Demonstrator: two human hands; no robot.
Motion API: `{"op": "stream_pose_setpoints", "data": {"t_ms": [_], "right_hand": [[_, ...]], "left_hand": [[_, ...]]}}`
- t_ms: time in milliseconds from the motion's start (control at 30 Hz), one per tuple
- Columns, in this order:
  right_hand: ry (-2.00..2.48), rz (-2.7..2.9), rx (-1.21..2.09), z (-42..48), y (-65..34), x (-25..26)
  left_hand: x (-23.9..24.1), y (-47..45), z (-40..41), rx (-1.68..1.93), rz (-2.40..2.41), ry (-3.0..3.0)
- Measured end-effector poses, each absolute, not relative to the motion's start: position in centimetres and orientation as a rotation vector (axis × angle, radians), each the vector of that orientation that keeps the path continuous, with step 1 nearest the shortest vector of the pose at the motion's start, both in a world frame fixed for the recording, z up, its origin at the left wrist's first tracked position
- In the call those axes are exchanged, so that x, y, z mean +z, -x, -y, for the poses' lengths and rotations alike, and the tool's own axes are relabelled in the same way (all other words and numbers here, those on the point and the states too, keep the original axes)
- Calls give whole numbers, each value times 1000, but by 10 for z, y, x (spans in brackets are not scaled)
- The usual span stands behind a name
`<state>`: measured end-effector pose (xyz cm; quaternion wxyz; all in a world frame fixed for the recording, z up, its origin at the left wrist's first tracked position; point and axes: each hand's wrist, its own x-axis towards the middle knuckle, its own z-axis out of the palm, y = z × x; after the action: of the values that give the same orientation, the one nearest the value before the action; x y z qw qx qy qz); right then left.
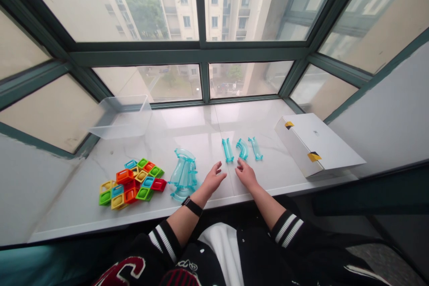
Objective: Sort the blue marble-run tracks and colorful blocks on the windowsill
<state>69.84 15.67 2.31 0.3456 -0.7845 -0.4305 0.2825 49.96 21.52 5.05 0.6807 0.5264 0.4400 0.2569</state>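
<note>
My left hand [214, 178] hovers over the white sill with its fingers apart and nothing in it. Close by on the right, my right hand [246, 173] is also empty, its fingers spread just below a curved translucent blue track piece [241, 149]. A straight blue track piece [227, 150] lies to the left of that curve, and a slightly bent blue track piece [255, 148] to its right. Left of my left hand sits a cluster of similar blue track pieces [183, 174], overlapping one another.
A pile of colourful plastic blocks [130, 185] lies on the left of the sill [83, 205]. Behind it stands a clear plastic bin [120, 120]. A white box [321, 143] with yellow-and-black tabs is at the right. Windows [201, 56] border the back.
</note>
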Motion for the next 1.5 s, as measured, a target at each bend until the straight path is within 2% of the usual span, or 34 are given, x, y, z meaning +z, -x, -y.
{"op": "stream_pose_setpoints", "data": {"t_ms": [400, 800, 1033, 1200, 1367, 1500], "right_hand": [[2136, 1148, 662, -139, -733, 28], [2139, 1181, 598, -142, -737, 19], [1913, 1342, 404, -113, -713, -10], [1915, 1519, 208, -106, -702, -17], [1893, 1538, 233, -108, -698, -9], [1696, 1687, 425, -117, -667, 7]], "left_hand": [[80, -356, -167, 573, -895, -968], [88, -342, -155, 670, -945, -954], [83, -326, -173, 847, -1145, -1277], [96, -314, -188, 886, -1360, -1593], [83, -318, -191, 841, -1382, -2122], [52, -322, -191, 701, -1344, -2353]]}}
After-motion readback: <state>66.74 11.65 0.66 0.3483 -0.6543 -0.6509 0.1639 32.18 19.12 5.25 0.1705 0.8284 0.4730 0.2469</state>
